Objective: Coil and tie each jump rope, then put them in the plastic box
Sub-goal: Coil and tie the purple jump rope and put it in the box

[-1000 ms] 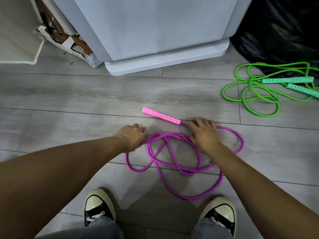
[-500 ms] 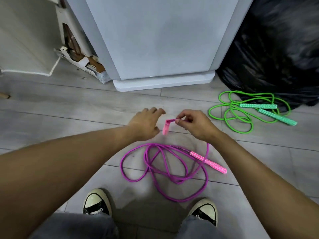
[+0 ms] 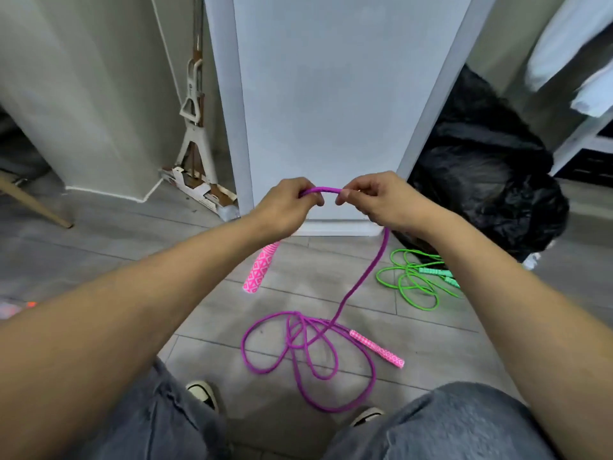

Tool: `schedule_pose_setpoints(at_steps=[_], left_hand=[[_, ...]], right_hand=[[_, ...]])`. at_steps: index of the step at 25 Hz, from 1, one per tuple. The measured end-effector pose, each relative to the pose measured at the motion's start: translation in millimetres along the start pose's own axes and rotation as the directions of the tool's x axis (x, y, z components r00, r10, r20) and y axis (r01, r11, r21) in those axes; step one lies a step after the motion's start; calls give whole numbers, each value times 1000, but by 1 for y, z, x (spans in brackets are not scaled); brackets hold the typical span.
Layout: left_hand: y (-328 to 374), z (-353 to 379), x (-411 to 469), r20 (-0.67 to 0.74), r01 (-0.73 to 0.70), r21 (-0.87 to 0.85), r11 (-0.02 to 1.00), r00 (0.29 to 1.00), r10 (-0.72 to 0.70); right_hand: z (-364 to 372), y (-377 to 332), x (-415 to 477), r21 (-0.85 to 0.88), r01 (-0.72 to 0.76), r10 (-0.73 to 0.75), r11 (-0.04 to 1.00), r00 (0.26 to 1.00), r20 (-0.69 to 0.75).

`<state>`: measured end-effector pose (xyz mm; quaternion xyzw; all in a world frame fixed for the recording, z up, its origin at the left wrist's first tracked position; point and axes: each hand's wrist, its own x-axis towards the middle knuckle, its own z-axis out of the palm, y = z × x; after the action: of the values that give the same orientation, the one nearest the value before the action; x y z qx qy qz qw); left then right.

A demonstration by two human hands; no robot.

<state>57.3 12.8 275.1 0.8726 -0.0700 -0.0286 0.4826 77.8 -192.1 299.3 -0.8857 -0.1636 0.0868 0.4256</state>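
Now, closest in, most of the purple jump rope lies in loose, crossing loops on the floor just ahead of the shoes, much as it lay half a second ago. Its floor handle rests at the right of the tangle. The handle's long axis runs on a diagonal, with the cord end up-left into the loops and the free end pointing down-right, toward the person's right foot.

From the tangle a single strand climbs up and right to the right hand. That is the change: a second ago both hands were down on the rope, and half a second ago the right hand pinched the other handle low while the left hand reached with its fingers open. Both hands are now raised and curled round the cord, close together, with a short arch of it running left to right between them. The hanging handle dangles below the left hand, nearly upright, with its free end down and tipped a little left.

I judge that one end is now secured and coiling is about to begin. Nothing is wound yet.

Farther off to the right, the green jump rope lies untouched, still a loose heap beside a black bag. No plastic box is in view.
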Motion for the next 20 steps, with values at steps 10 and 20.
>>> schedule_pose_setpoints(at_steps=[10,20], left_hand=[[-5,-79,-49,-195,51,-184,982,977,-87],[32,-59,-40,205,213,-791,574,976,-78]], right_hand=[[-27,-63,-38,-238,-12,-61,971,952,-299],[-1,-64,-30,-160,32,-123,987,793,-597]])
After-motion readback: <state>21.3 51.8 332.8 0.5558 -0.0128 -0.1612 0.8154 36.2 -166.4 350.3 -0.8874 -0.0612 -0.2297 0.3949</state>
